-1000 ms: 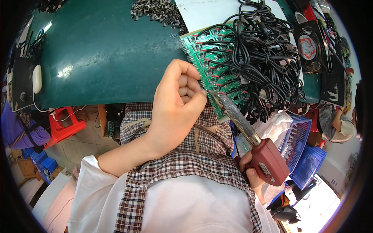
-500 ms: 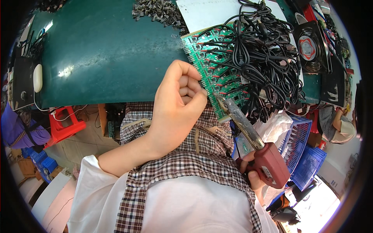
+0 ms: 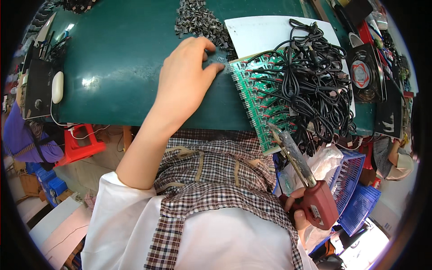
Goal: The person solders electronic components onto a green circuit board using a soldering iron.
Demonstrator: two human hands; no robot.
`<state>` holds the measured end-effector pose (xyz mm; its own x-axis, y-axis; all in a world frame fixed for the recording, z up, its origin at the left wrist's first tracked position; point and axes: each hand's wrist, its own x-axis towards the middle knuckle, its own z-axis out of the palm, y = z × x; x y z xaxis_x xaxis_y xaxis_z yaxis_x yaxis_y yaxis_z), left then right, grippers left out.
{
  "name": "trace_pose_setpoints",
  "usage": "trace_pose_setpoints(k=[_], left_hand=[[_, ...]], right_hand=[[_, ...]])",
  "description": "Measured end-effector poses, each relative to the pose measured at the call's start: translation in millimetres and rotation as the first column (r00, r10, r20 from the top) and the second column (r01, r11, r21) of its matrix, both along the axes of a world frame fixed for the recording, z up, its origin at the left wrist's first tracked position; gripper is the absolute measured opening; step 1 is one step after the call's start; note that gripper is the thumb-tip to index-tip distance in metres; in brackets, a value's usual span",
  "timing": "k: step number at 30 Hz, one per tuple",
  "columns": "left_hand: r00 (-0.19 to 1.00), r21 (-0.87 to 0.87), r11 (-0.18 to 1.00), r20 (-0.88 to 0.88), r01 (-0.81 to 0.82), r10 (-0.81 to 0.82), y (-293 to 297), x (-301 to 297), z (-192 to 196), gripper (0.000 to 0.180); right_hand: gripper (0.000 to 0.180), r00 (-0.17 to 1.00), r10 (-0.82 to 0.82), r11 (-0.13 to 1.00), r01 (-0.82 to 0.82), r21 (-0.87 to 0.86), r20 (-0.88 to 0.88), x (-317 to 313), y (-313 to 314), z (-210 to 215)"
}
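My left hand (image 3: 186,76) is over the green table, thumb and index finger apart. Between and just beyond their tips lies a small pin connector (image 3: 220,59), apart from a heap of similar dark connectors (image 3: 202,24). My right hand (image 3: 298,212) grips the dark red handle of a pistol-shaped soldering iron (image 3: 318,204). The iron's tip points up and left, over the lower part of a green circuit board panel (image 3: 255,101). Connectors line the panel's left edge, and black cables (image 3: 310,85) with red leads run from its right side. Whether the tip touches the panel, I cannot tell.
A white sheet (image 3: 243,33) lies beneath the panel and cables. At the right stands a black fan (image 3: 361,74); a white oval object (image 3: 57,87) with a cord sits at the left. Below the table are blue baskets (image 3: 358,202) and a red stool (image 3: 81,146).
My left hand has moved from the panel's left edge up and left to the connector heap, its fingers parting. My right hand still holds the soldering iron. The whole view has shifted slightly.
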<state>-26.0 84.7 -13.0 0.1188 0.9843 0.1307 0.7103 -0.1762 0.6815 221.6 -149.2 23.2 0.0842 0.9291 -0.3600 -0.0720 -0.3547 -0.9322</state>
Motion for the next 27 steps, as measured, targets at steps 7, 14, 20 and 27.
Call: trace_pose_setpoints(k=[7, 14, 20, 27], left_hand=[[0.99, 0.02, 0.995, -0.098, 0.101, -0.099, 16, 2, 3, 0.009], [0.965, -0.103, 0.985, 0.237, 0.137, -0.109, -2, -21, 8, 0.016], [0.657, -0.576, 0.718, 0.721, 0.391, 0.221, -54, 1, 25, 0.012], [0.526, -0.502, 0.75, 0.815, 0.431, 0.244, -75, 30, 15, 0.02]], right_hand=[[0.057, 0.998, -0.059, 0.997, 0.057, 0.06, 0.036, -6, 2, -1], [0.058, 0.998, -0.06, 0.998, 0.06, 0.032, 0.011, -9, 9, 5], [0.058, 0.994, -0.11, 0.993, 0.11, 0.03, -0.006, -11, 9, 5], [0.056, 0.993, -0.113, 0.991, 0.114, 0.063, -0.029, -6, 5, 1]])
